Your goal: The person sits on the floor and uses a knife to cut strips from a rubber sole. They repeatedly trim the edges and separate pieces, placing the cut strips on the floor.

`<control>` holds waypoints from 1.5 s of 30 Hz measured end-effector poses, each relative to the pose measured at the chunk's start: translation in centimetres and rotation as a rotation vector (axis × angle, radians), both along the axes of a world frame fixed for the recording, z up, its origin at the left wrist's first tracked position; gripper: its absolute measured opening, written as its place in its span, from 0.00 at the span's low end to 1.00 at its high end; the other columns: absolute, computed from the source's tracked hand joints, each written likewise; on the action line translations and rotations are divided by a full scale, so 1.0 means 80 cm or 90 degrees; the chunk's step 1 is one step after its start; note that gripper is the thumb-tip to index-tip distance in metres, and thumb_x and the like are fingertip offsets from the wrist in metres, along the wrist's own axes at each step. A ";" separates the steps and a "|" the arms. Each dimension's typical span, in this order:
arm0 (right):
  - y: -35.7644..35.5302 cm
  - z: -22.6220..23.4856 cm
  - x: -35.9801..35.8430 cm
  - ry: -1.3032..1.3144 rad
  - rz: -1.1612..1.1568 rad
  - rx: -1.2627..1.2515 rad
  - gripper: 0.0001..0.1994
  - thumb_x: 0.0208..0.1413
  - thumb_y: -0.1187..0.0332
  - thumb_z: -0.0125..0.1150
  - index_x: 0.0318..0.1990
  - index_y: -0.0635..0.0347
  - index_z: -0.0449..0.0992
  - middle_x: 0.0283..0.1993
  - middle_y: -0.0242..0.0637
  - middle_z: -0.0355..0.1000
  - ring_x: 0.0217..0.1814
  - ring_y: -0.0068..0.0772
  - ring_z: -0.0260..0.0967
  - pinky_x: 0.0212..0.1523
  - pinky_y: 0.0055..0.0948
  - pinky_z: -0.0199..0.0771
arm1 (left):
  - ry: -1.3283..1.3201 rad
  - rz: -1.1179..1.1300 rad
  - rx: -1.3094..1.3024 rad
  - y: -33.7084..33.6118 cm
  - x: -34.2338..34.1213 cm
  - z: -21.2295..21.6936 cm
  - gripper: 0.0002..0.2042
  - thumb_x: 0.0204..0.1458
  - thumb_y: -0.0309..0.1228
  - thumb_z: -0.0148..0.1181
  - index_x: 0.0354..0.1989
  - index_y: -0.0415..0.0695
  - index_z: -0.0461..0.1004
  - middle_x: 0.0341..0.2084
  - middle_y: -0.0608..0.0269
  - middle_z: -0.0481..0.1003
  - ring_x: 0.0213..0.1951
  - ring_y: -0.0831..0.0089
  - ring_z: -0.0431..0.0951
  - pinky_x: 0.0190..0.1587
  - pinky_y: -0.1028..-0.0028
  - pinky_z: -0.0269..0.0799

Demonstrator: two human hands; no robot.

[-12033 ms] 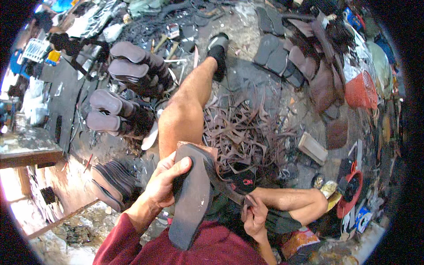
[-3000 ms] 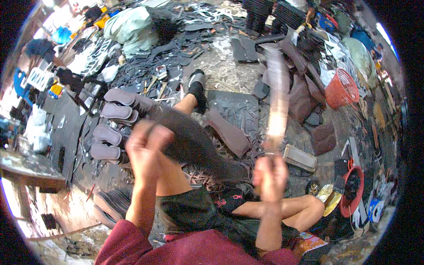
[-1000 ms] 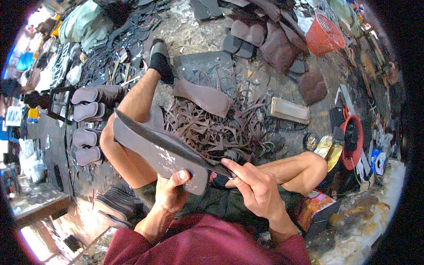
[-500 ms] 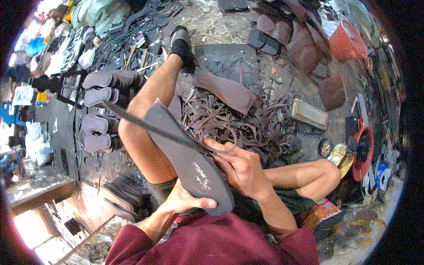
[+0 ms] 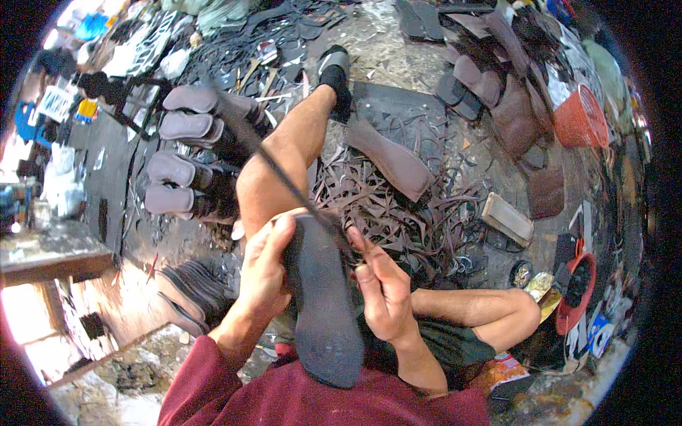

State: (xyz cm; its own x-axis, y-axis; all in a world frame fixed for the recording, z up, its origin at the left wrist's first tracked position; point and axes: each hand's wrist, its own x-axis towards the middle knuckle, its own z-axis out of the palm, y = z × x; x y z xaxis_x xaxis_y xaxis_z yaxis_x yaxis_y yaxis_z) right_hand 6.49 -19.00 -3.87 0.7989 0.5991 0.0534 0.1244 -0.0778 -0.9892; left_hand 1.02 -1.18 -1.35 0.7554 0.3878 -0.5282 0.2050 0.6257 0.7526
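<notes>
A dark grey shoe sole point(image 5: 323, 305) lies lengthwise over my lap, its narrower end away from me. My left hand point(image 5: 266, 266) is closed round the left edge near that end, thumb on top. Beside the right edge, my right hand point(image 5: 383, 287) is closed, its fingers round the end of a long thin dark strip point(image 5: 280, 174). The strip slants up to the left across the sole's far end and past my knee, blurred at its far end. Whether my right fingers also hold a tool is hidden.
Brown strip offcuts point(image 5: 383, 206) heap beyond my lap, with a brown sole-shaped piece point(image 5: 391, 160) on top. Stacked soles point(image 5: 170, 170) stand at left, more lie at lower left point(image 5: 188, 298). To the right are a pale block point(image 5: 508, 219), a red basket point(image 5: 581, 121) and a red bowl point(image 5: 577, 295).
The sole has turned more upright in view and come nearer my body. My left hand has shifted from its near end to its far end. The strip has swung along, its loop no longer visible.
</notes>
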 end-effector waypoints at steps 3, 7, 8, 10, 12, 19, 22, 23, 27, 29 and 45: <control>-0.009 -0.007 -0.018 0.043 -0.019 0.023 0.19 0.63 0.75 0.49 0.60 0.72 0.67 0.53 0.51 0.73 0.49 0.45 0.75 0.51 0.30 0.72 | 0.057 -0.067 -0.098 0.019 -0.001 0.005 0.16 0.63 0.40 0.56 0.44 0.37 0.78 0.34 0.63 0.81 0.33 0.76 0.80 0.39 0.74 0.76; -0.078 -0.032 -0.069 -0.011 -0.049 -0.193 0.21 0.57 0.77 0.53 0.59 0.68 0.70 0.41 0.50 0.74 0.39 0.49 0.74 0.43 0.37 0.74 | 0.028 -0.136 0.014 0.029 -0.019 0.002 0.22 0.56 0.42 0.63 0.48 0.34 0.76 0.36 0.60 0.81 0.35 0.71 0.81 0.41 0.73 0.77; -0.095 -0.046 -0.077 -0.056 -0.045 -0.187 0.21 0.56 0.77 0.54 0.59 0.65 0.71 0.39 0.49 0.74 0.37 0.48 0.73 0.41 0.38 0.74 | 0.031 -0.137 -0.006 0.032 -0.022 0.003 0.23 0.55 0.42 0.65 0.49 0.33 0.76 0.36 0.60 0.81 0.35 0.72 0.81 0.41 0.73 0.77; -0.116 -0.070 -0.088 -0.138 -0.037 -0.176 0.22 0.53 0.77 0.56 0.58 0.60 0.73 0.35 0.47 0.72 0.32 0.48 0.71 0.36 0.41 0.73 | 0.063 -0.139 -0.035 0.036 -0.023 -0.003 0.24 0.51 0.41 0.69 0.49 0.33 0.76 0.36 0.60 0.81 0.37 0.72 0.81 0.42 0.72 0.77; -0.110 -0.061 -0.070 -0.169 -0.023 -0.194 0.22 0.53 0.76 0.57 0.57 0.57 0.74 0.35 0.46 0.72 0.31 0.47 0.70 0.35 0.42 0.72 | 0.051 -0.122 -0.066 0.036 -0.022 0.000 0.17 0.52 0.36 0.69 0.44 0.36 0.78 0.35 0.62 0.81 0.36 0.75 0.79 0.41 0.74 0.75; -0.083 0.006 0.075 -0.252 0.240 -0.290 0.24 0.55 0.68 0.60 0.62 0.52 0.71 0.27 0.37 0.69 0.23 0.43 0.68 0.26 0.40 0.72 | 0.024 -0.201 -0.024 0.043 -0.007 0.008 0.11 0.50 0.27 0.71 0.41 0.39 0.81 0.34 0.66 0.82 0.36 0.79 0.78 0.41 0.76 0.73; -0.060 0.031 0.111 -0.233 0.274 -0.243 0.26 0.57 0.67 0.58 0.64 0.58 0.66 0.36 0.44 0.76 0.27 0.45 0.75 0.28 0.39 0.76 | 0.051 -0.277 0.029 0.046 -0.009 0.006 0.12 0.50 0.28 0.72 0.42 0.40 0.82 0.35 0.66 0.81 0.36 0.80 0.77 0.41 0.76 0.73; -0.046 0.043 0.123 -0.217 0.305 -0.253 0.25 0.58 0.67 0.57 0.63 0.61 0.67 0.43 0.49 0.78 0.28 0.47 0.76 0.30 0.39 0.77 | 0.067 -0.305 0.057 0.048 -0.004 0.012 0.12 0.50 0.29 0.72 0.43 0.40 0.82 0.35 0.66 0.81 0.37 0.79 0.77 0.41 0.77 0.73; -0.004 0.074 0.157 -0.210 0.450 -0.318 0.24 0.59 0.63 0.57 0.64 0.53 0.68 0.40 0.45 0.79 0.29 0.47 0.77 0.28 0.40 0.76 | 0.071 -0.448 0.143 0.049 0.008 0.021 0.17 0.51 0.33 0.72 0.47 0.39 0.81 0.35 0.66 0.82 0.35 0.81 0.77 0.40 0.78 0.74; 0.020 0.089 0.169 -0.217 0.534 -0.345 0.23 0.61 0.62 0.56 0.64 0.49 0.68 0.40 0.44 0.79 0.30 0.47 0.77 0.27 0.40 0.76 | 0.084 -0.438 0.086 0.044 0.003 0.018 0.17 0.51 0.33 0.72 0.48 0.39 0.80 0.34 0.66 0.82 0.35 0.84 0.76 0.40 0.80 0.73; -0.081 0.021 -0.004 0.024 -0.144 -0.023 0.22 0.69 0.65 0.42 0.66 0.63 0.64 0.35 0.31 0.73 0.32 0.19 0.64 0.36 0.21 0.67 | -0.160 -0.035 -0.002 -0.063 0.017 -0.022 0.26 0.53 0.33 0.65 0.58 0.45 0.63 0.45 0.59 0.73 0.45 0.67 0.73 0.47 0.66 0.69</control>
State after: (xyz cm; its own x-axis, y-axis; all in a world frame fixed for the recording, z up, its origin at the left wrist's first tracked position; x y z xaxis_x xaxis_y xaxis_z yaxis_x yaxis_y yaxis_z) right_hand 6.21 -25.50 -2.16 0.9144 0.4049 0.0023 0.0622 -0.1349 -0.9889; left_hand 2.35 -6.19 -3.10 0.8828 0.3410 -0.3230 0.0459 0.6216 0.7820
